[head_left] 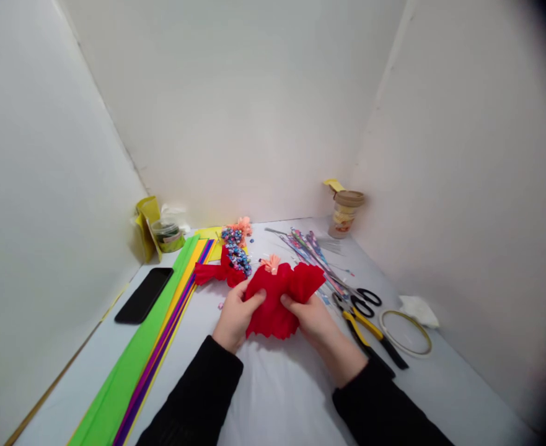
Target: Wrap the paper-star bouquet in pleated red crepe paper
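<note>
Red crepe paper [273,310], ruffled along its lower edge, is stretched between my two hands above the near part of the table. My left hand [236,313] pinches its left side, thumb on top. On the right side my right hand [312,316] grips it the same way, and a gathered end of the red paper sticks out past that thumb. A small peach paper tuft [271,264] shows at the top edge of the red paper; how it is attached I cannot tell. Just beyond my left hand lies another piece of red crepe paper [210,272].
Left are a black phone [144,296], green crepe paper [131,353] and colored strips. Patterned beads or paper stars [238,257] lie behind. Right are patterned strips [307,248], scissors [365,300], yellow-handled pliers [368,328], a tape roll [405,334], tissue [419,311] and a lidded cup [344,214].
</note>
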`<state>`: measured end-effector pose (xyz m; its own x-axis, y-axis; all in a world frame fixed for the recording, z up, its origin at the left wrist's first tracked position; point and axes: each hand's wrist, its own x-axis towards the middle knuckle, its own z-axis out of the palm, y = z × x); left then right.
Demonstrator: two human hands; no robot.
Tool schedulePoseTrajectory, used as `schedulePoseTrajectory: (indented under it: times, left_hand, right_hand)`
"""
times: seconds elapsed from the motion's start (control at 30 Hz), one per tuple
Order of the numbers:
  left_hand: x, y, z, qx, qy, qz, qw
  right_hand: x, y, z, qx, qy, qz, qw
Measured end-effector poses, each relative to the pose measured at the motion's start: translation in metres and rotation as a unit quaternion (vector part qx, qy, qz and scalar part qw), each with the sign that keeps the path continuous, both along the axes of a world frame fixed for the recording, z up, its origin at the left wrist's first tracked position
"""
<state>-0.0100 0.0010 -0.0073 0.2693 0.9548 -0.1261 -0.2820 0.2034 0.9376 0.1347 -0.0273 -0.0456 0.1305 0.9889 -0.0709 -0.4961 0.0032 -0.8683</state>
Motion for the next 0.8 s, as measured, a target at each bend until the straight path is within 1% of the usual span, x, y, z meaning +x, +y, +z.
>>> schedulePoseTrajectory:
  times: [0.1, 0.13, 0.27, 0.3, 0.43, 0.53, 0.63, 0.8]
  left_hand:
    - [-0.006, 0.003, 0.004, -0.009, -0.019, 0.056, 0.998]
    - [-0.007, 0.004, 0.004, -0.002, -0.016, 0.053, 0.998]
    - [-0.009, 0.004, 0.004, 0.044, 0.022, -0.05, 0.998]
    - [-0.009, 0.003, 0.004, 0.042, 0.032, -0.061, 0.997]
    - [-0.005, 0.0, 0.0, 0.002, 0.037, -0.031, 0.999]
    - [-0.003, -0.001, -0.003, 0.01, 0.05, -0.035, 0.998]
    - [-0.001, -0.001, -0.006, 0.044, 0.097, -0.03, 0.994]
    - [0.004, 0.0, -0.007, 0.093, 0.148, -0.025, 0.984]
  right_hand:
    - [0.0, 0.0, 0.001, 0.001, 0.03, -0.01, 0.999]
    - [0.0, 0.0, 0.002, 0.004, 0.032, -0.009, 0.999]
    - [0.0, -0.002, 0.004, 0.009, 0.018, 0.017, 1.0]
    - [0.0, -0.002, 0.004, 0.006, 0.011, 0.019, 1.0]
    - [0.002, -0.001, 0.003, 0.001, -0.059, 0.01, 0.998]
    - [0.002, -0.001, 0.004, -0.004, -0.116, -0.013, 0.993]
    - [0.001, 0.0, 0.003, 0.002, -0.12, -0.017, 0.993]
    - [-0.004, 0.0, 0.001, 0.023, -0.09, -0.006, 0.996]
